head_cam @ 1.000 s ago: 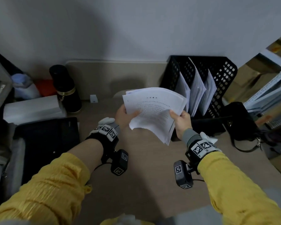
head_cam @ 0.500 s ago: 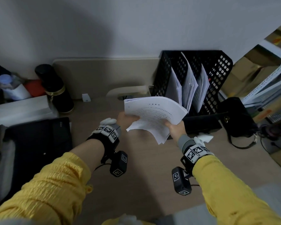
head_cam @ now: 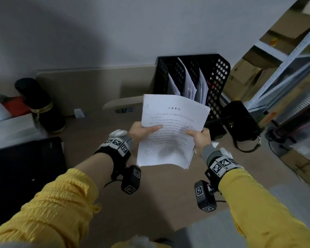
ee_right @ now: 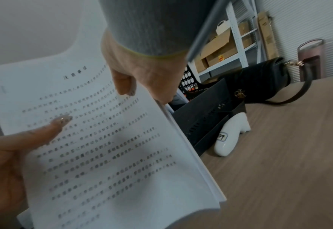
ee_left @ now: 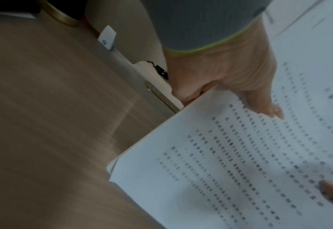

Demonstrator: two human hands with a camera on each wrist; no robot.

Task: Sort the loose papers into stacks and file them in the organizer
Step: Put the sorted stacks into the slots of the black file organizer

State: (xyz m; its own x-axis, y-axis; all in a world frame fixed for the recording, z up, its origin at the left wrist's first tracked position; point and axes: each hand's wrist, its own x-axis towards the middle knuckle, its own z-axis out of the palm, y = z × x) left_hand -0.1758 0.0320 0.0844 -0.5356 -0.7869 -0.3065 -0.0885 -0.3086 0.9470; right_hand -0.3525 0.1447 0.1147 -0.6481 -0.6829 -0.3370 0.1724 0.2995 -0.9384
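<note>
- A brown desk (head_cam: 89, 176) against a grey wall was seen, with shelving of cardboard boxes off to the right.
- Nearest, a stack of papers (head_cam: 170, 133) was held above the desk, clear of it, between both hands.
- The left hand (head_cam: 141, 131) was pinching the stack's left edge, thumb laid flat on the top sheet and fingers curled beneath.
- The right hand (head_cam: 199, 136) was pinching the right edge likewise, thumb on top.
- Compared with a second ago, the stack had been swung from a fanned, tilted hold to a squarer one facing the wearer, its edges drawn nearly flush; squaring was judged nearly done, filing next.
- The top sheet was white, printed with a centred title over dense lines, and sagged at its near end.
- Just beyond, the black mesh organizer (head_cam: 218, 72) stood upright, with sheets already leaning in its slots.
</note>
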